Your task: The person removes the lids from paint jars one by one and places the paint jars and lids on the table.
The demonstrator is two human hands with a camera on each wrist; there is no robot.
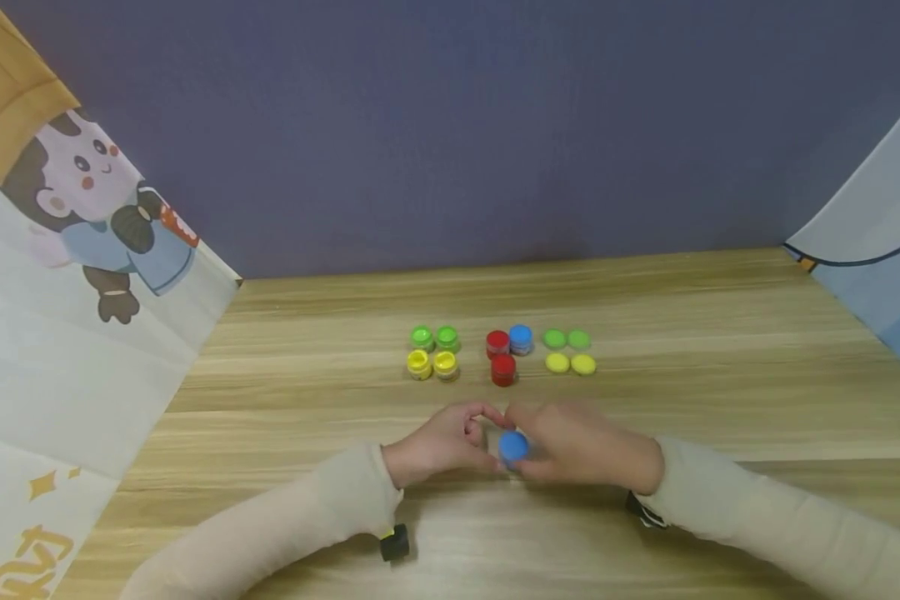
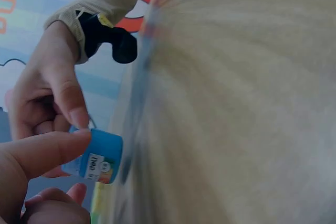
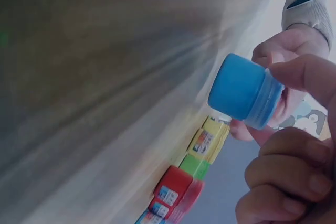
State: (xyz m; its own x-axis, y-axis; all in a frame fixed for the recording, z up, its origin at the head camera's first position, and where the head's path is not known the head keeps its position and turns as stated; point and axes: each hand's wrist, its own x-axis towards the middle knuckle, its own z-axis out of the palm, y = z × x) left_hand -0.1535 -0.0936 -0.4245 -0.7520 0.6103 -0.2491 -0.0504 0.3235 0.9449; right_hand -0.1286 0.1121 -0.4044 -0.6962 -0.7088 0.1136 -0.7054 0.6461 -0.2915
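Observation:
Between the two hands is a small blue jar (image 1: 513,448) with a printed label on its side. My left hand (image 1: 450,437) pinches it from the left, its thumb laid against the jar (image 2: 107,156) in the left wrist view. From the other side my right hand (image 1: 588,446) grips it, the thumb at the clearer lid end of the jar (image 3: 242,90) in the right wrist view. Just beyond the hands stand two red jars, a nearer one (image 1: 503,370) and a farther one (image 1: 497,343), beside another blue jar (image 1: 521,338).
Two lidless green jars (image 1: 422,337) stand behind two lidless yellow jars (image 1: 419,365) at left. To the right lie two green lids (image 1: 555,338) and two yellow lids (image 1: 557,362). A dark panel (image 1: 450,133) rises behind the wooden table (image 1: 285,383); printed sheets (image 1: 45,367) flank it.

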